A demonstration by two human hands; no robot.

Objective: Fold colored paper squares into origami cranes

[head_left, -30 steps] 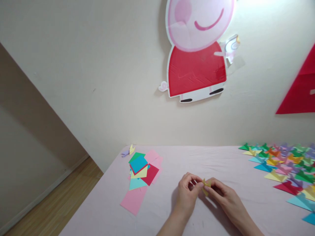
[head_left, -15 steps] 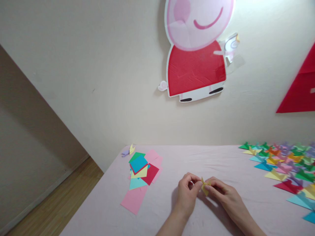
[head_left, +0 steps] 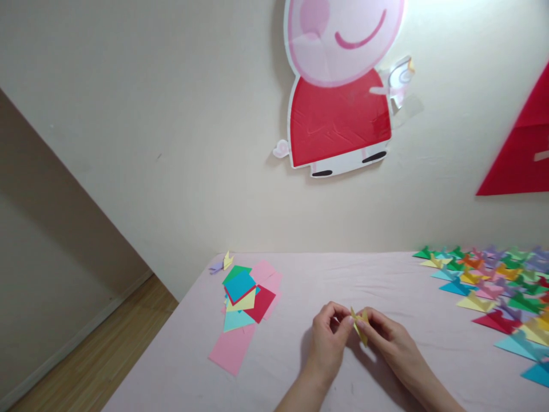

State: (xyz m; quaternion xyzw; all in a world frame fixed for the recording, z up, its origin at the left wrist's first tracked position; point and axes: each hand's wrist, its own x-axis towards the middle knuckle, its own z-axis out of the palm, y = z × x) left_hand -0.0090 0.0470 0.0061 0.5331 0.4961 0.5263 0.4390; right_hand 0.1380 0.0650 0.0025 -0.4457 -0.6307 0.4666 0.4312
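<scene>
A small piece of folded yellow paper [head_left: 363, 333] is held between my two hands, just above the table's front middle. My left hand [head_left: 329, 339] pinches its left side between thumb and fingertips. From the other side, my right hand [head_left: 385, 336] pinches it with thumb and index finger. Pointed tips of the paper stick out above and below the fingers, while its middle is partly covered by them.
Loose coloured paper squares [head_left: 240, 286] lie in a pile on the left of the pink-covered table [head_left: 171, 366]. Two small folded pieces [head_left: 227, 260] sit behind them. Rows of folded paper cranes [head_left: 489, 289] fill the right side. A pig cutout [head_left: 341, 117] hangs on the wall behind.
The yellow paper has turned slightly between my fingers, and its lower point now sits further right. My hands stay almost in place; the view has shifted a little.
</scene>
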